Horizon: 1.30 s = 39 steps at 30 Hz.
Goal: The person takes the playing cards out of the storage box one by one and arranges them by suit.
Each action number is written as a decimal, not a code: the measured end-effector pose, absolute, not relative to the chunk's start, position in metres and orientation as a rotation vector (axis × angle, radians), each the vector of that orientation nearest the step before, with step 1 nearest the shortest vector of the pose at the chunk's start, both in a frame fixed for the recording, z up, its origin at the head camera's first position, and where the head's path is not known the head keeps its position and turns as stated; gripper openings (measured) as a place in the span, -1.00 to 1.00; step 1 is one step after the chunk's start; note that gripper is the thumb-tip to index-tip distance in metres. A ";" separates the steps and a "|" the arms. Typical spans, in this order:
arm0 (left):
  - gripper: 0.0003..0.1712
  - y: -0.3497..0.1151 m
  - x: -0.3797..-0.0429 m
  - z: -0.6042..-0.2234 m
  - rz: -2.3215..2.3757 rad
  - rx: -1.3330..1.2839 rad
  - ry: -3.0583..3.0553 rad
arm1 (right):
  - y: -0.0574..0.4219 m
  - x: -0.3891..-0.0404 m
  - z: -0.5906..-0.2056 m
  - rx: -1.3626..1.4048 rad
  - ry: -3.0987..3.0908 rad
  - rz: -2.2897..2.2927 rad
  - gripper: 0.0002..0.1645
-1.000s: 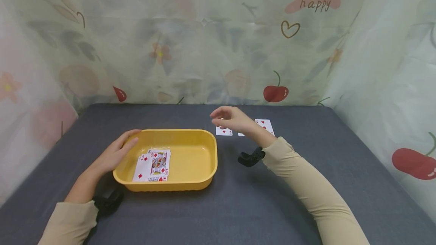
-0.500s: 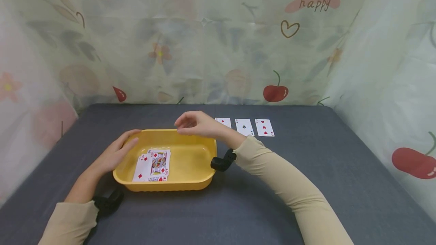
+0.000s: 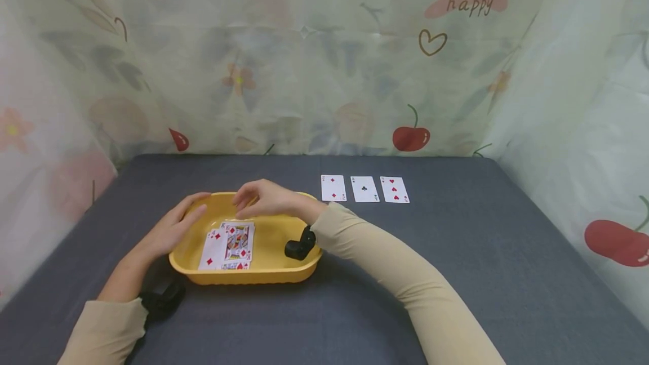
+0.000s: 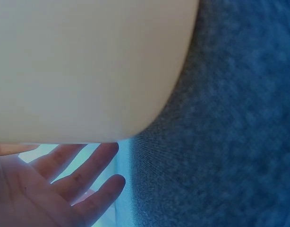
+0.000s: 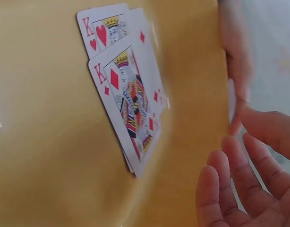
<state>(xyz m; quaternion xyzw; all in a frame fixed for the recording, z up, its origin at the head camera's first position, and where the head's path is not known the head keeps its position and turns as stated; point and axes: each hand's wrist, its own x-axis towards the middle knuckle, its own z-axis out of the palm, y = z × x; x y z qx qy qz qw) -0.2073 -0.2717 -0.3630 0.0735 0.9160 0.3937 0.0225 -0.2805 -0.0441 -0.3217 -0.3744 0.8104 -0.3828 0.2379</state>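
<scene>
My left hand [image 3: 169, 230] rests at the left rim of a yellow plastic tray [image 3: 284, 276]. In the left wrist view its fingers [image 4: 83, 175] are straight and spread beside the tray's outer wall. My right hand [image 3: 266, 199] hovers over the tray's back part, near the cards, with fingers loosely curled and nothing between them in the right wrist view. Inside the tray lies an overlapping pile of face-up playing cards: a king of diamonds [image 5: 131, 99] on top, a king of hearts [image 5: 100, 35] partly covered, and another diamond card [image 3: 210, 255] at the left.
Three face-up cards lie in a row on the dark grey cloth behind and right of the tray: a two of diamonds [image 3: 333, 188], an ace of clubs [image 3: 364, 188] and a three of hearts [image 3: 395, 190]. A patterned curtain [image 3: 304, 83] encloses the table's back and sides.
My right hand has moved left from above the row of cards to over the tray, uncovering the row. The left hand and the cards in the tray stay as they were.
</scene>
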 end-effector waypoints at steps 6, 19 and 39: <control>-0.34 -0.273 -0.207 -0.364 1.225 0.233 2.838 | -0.058 -0.282 -0.331 -0.993 2.248 -0.894 -0.53; -0.34 -0.272 -0.206 -0.363 1.240 0.232 2.825 | -0.070 -0.280 -0.344 -0.996 2.338 -0.692 -0.37; -0.35 -0.272 -0.207 -0.364 1.244 0.232 2.823 | -0.075 -0.268 -0.344 -1.088 2.451 -0.293 -0.29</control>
